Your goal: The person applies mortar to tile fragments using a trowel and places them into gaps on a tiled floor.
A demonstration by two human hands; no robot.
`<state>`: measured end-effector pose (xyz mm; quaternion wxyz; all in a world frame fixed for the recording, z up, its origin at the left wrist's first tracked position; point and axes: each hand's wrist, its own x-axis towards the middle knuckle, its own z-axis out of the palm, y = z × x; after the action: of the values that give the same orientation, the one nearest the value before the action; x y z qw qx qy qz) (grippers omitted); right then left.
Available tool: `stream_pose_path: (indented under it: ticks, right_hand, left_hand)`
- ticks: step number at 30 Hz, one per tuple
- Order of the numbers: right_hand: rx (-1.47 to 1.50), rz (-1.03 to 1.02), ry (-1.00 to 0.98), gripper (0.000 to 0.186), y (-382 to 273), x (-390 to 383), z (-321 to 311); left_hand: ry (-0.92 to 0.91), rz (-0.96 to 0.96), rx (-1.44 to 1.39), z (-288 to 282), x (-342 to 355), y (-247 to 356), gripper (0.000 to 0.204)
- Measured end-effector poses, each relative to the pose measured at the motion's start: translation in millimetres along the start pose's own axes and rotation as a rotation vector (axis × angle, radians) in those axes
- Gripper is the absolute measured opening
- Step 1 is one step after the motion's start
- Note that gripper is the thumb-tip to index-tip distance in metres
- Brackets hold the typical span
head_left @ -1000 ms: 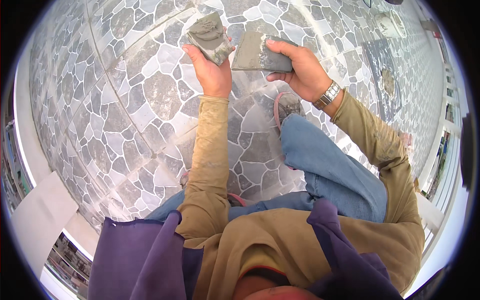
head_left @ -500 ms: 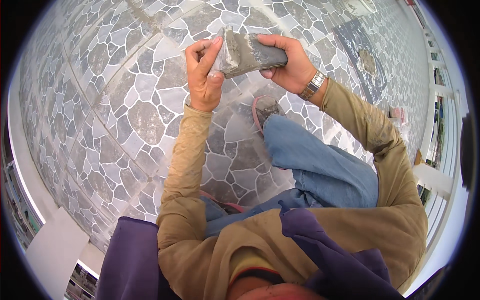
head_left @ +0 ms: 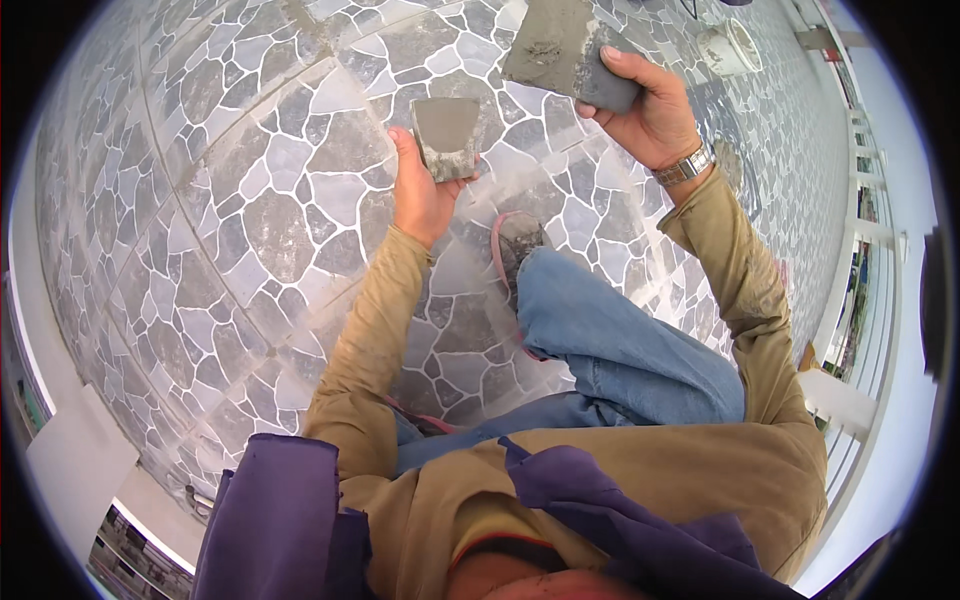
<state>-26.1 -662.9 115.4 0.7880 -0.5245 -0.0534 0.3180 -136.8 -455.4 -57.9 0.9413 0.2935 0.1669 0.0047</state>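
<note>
My left hand (head_left: 424, 198) grips a small trapezoid plate (head_left: 446, 128) by its lower end, thumb along the left edge. Its upturned face carries a smooth layer of wet grey paste, rougher near the bottom. Farther off and to the right, my right hand (head_left: 655, 118) is closed around the near corner of a larger dark grey slab (head_left: 555, 55). Grey paste covers most of that slab, with a lump on its left part; the corner by my thumb is bare. The slab's far edge runs close to the top of the picture. Plate and slab are apart, both held above the floor.
Stone-patterned tiles (head_left: 290, 235) with white joints cover the floor. A white bucket (head_left: 730, 48) stands at the far right. Beyond my right wrist lies a dark sheet (head_left: 738, 165) bearing paste. My shoe (head_left: 520, 240) is below my hands. White railing (head_left: 872, 235) runs along the right side.
The plate and slab, earlier touching each other, are now separated. My right hand has moved up and right with the slab. My left hand has come slightly nearer, the plate's pasted face now showing.
</note>
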Motion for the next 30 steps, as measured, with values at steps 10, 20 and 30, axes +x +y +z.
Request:
stream_pose_path:
  ticks: [10,20,30]
  right_hand:
    - [-0.909,-0.424,-0.047,0.046,15.3,5.5,17.4]
    - [-1.290,-0.610,-0.187,0.061,39.4,22.7,-0.2]
    - [-1.471,-0.729,-0.417,0.058,10.9,67.4,-22.6]
  left_hand:
    - [-0.304,-0.323,-0.012,25.4,-17.4,62.2,0.053]
    - [-0.334,-0.151,0.003,36.5,-24.1,52.8,0.058]
    - [-0.121,-0.275,0.236,-9.1,-0.5,97.1,0.056]
